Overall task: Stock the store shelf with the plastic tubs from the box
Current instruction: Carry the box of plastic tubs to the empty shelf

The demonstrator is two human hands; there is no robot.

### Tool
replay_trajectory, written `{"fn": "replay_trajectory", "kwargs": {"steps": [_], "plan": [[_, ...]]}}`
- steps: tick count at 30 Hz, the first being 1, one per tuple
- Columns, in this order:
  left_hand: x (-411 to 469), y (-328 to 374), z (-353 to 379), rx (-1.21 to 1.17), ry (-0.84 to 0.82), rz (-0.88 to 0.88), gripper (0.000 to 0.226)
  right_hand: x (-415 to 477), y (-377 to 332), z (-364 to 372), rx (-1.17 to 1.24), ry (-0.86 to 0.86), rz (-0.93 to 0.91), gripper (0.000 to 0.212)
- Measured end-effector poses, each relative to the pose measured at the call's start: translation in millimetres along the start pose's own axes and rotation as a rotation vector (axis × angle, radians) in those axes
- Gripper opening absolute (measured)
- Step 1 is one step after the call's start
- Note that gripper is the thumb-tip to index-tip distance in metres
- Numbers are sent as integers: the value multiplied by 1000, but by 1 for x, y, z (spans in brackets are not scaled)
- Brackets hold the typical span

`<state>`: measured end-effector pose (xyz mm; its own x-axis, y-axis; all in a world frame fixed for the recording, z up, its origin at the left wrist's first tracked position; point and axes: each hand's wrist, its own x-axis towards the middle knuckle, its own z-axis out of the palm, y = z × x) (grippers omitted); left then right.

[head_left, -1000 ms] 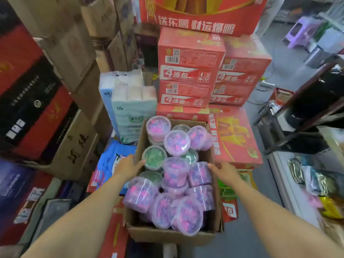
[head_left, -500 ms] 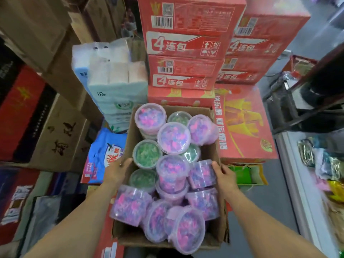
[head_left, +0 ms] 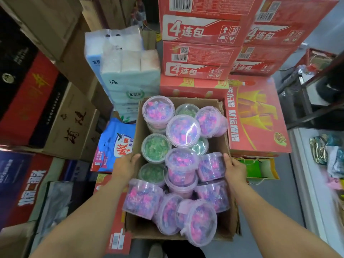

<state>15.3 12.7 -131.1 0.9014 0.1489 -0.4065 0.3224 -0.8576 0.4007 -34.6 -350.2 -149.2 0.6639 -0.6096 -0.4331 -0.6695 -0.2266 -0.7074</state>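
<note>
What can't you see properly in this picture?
Head view:
Bottom of the box: buried under the tubs.
Fingers of the left hand and right hand: behind the box sides; only thumbs show.
What fills the tubs: too blurry, just pink-purple or green bits.
Shelf on the right: blurred, cut off by the edge.
</note>
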Motion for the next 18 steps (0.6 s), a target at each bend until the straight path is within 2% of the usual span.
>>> {"fn": "replay_trajectory", "kwargs": {"steps": [6,15,18], "plan": [[-47,-38,5,-74,31,-21,47,-41,10,1,-104,17,-87,40],[-134,-106,3,-57,43,130,42,-170,71,-23,-154,124,-28,42],[-170,-118,-1,17,-26,179,43,-222,104,-39,-107,194,50,44]]}}
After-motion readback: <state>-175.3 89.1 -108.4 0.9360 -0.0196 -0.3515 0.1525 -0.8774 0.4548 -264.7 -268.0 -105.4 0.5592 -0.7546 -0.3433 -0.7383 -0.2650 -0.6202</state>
